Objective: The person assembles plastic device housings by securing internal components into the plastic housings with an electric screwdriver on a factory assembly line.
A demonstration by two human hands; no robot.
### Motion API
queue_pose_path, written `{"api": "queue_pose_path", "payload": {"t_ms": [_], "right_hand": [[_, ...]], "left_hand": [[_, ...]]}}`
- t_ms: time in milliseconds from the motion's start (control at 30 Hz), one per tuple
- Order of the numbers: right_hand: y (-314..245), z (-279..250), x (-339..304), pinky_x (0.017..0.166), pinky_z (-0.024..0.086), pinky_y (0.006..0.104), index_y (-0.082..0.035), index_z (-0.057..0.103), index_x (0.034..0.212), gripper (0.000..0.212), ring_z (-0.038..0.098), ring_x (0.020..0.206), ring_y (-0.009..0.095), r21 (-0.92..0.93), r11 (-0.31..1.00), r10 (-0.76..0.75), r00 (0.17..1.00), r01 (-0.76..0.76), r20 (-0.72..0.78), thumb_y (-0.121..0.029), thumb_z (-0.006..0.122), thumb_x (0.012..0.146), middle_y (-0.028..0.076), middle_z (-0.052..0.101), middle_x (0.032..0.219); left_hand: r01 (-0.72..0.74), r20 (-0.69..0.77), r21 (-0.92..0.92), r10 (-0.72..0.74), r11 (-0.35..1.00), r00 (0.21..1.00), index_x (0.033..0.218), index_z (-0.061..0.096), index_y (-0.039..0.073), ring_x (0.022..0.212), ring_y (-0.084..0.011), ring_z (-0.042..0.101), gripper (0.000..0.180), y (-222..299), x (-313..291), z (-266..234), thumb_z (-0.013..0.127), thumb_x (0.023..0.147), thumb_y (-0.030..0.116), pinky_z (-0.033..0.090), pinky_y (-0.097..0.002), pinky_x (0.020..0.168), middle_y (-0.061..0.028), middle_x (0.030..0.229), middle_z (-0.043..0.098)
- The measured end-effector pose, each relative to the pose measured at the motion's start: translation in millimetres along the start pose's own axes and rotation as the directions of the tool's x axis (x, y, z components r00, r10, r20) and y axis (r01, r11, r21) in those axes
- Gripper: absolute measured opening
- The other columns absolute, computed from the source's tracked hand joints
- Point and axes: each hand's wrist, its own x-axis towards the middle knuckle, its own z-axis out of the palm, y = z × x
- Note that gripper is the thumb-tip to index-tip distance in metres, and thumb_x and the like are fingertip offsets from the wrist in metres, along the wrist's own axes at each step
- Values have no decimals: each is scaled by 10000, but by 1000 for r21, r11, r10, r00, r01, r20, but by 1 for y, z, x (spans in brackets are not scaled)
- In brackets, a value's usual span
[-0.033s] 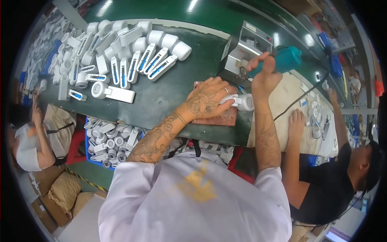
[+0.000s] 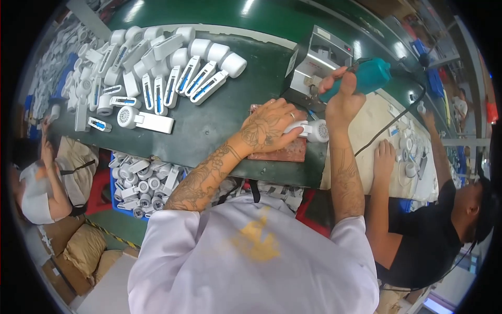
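Observation:
My left hand (image 2: 270, 124) lies closed over a white handheld fan, pressing it onto a reddish-brown block (image 2: 293, 152) on the bench. The handheld fan (image 2: 317, 131) shows its round grilled head to the right of my thumb; most of its handle is under my palm. Raised to the right, my right hand (image 2: 345, 97) grips a teal electric screwdriver (image 2: 372, 77). The screwdriver's front end is by the front of a silver-and-black box machine (image 2: 318, 60); its tip cannot be made out clearly.
Many white handheld fans (image 2: 157, 94), several with blue parts in open handles, cover the bench's left side. A blue crate (image 2: 114, 196) of white parts stands below the front edge. A black cable (image 2: 384, 128) crosses the right-hand board. Co-workers sit on both sides, one hand (image 2: 385, 152) resting nearby.

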Motion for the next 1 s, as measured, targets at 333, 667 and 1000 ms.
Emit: {"api": "queue_pose_path", "payload": {"t_ms": [333,667,1000], "right_hand": [[-28,-13,-54,555,467,302,51,575,1032,605,556,594,170,7,999,51,998,-51,-22,-523,704,891,69,569,695],[-19,-20,-63,565,471,307,34,563,1012,540,555,598,171,48,997,60,998,-60,-1,-473,713,900,72,572,705],[-9,-29,-61,560,462,308,0,554,964,379,554,619,166,126,992,11,999,-17,47,-358,678,945,81,574,720]], "left_hand": [[21,63,-4,-21,1000,998,1163,641,112,1078,-267,536,309,1,5,-5,630,930,314,418,-427,979,-53,1120,613],[39,92,-8,-38,999,995,1162,629,101,1130,-253,511,326,2,1,-1,597,950,347,395,-450,1039,-41,1158,584],[16,81,27,-18,1000,997,1201,622,122,1069,-276,551,324,7,14,-4,647,914,271,419,-429,961,-40,1189,614]]}}
